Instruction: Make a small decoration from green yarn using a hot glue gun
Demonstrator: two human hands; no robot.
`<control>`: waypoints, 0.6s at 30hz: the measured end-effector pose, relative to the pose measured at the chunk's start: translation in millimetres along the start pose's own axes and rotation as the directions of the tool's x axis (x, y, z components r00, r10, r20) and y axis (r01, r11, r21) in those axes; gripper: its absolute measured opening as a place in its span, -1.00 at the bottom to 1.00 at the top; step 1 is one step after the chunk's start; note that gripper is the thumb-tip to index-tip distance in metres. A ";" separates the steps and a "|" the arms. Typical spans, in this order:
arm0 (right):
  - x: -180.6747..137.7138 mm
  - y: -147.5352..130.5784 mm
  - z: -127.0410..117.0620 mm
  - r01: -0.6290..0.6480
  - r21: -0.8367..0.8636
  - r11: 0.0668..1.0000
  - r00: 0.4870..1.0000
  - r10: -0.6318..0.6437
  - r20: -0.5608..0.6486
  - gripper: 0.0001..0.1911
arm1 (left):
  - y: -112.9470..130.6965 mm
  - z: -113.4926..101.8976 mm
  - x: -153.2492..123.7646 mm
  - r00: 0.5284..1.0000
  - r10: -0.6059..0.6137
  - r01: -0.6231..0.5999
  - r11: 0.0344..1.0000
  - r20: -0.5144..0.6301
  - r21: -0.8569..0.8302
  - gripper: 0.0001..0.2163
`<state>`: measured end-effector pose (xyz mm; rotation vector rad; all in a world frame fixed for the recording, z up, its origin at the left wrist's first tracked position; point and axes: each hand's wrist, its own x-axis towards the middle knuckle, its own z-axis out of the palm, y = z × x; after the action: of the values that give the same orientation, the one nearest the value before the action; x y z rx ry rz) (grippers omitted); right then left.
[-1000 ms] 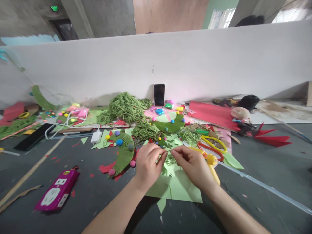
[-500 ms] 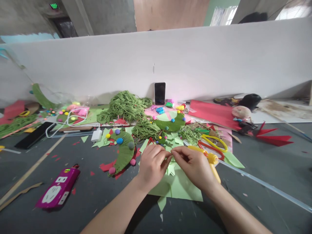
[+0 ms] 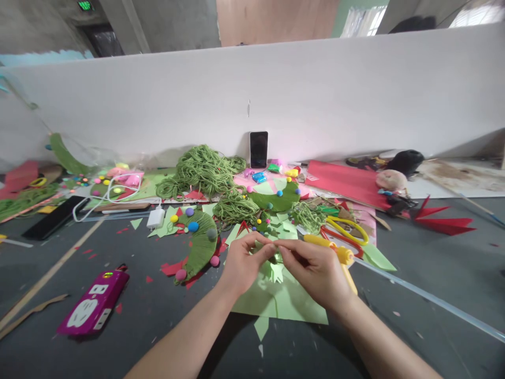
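Observation:
My left hand [image 3: 246,263] and my right hand [image 3: 315,268] meet over the light green paper [image 3: 288,302], thumbs and forefingers pinched together. What they pinch is mostly hidden; a bit of dark green shows between the fingers. Just beneath them lie pale green paper cutouts [image 3: 276,272] with jagged edges. To the left, a crescent wrapped in green yarn [image 3: 201,247] carries coloured pompoms. Beyond my hands is another green crescent [image 3: 276,200] with small balls. Close by my right hand rests a yellow glue gun [image 3: 344,255] with a clear glue stick [image 3: 430,301] at its back.
Piles of green yarn [image 3: 205,171] lie at the back before a white partition [image 3: 177,100], where a phone [image 3: 259,149] leans. Yellow-handled scissors [image 3: 351,229] are at the right. A purple power bank [image 3: 94,302], white charger [image 3: 155,217] and dark phone [image 3: 53,218] lie left.
My left hand has turned slightly, its thumb now showing against the right fingertips. A dark green bit has come into sight between the fingers. The green paper's left edge shows more.

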<state>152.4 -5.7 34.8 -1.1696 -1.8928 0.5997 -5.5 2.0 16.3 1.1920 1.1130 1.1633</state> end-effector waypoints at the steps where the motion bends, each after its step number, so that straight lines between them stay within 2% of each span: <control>1: -0.2 -0.1 -0.3 0.001 -0.011 1.000 1.000 -0.001 0.006 -0.77 | 0.7 0.4 0.3 0.999 -0.045 0.047 0.996 0.022 -0.077 -0.79; 4: -0.9 0.1 -0.6 0.002 -0.044 0.999 1.000 -0.001 0.025 -0.76 | 1.4 1.3 1.0 0.989 -0.128 0.141 0.965 0.069 -0.223 -0.76; 7: -1.8 1.0 0.1 -0.007 -0.049 0.999 0.999 0.009 0.034 -0.76 | -0.2 1.8 1.8 0.986 -0.146 0.163 0.941 0.076 -0.295 -0.76; 18: -2.7 0.7 -1.7 -0.177 0.087 0.980 0.970 0.158 0.183 -0.85 | -9.4 1.3 1.5 0.975 -0.186 0.219 0.904 0.122 -0.367 -0.81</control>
<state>154.7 -7.8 34.2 -1.2519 -1.8948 0.9098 -3.6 3.2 6.9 0.7968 0.8743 1.0949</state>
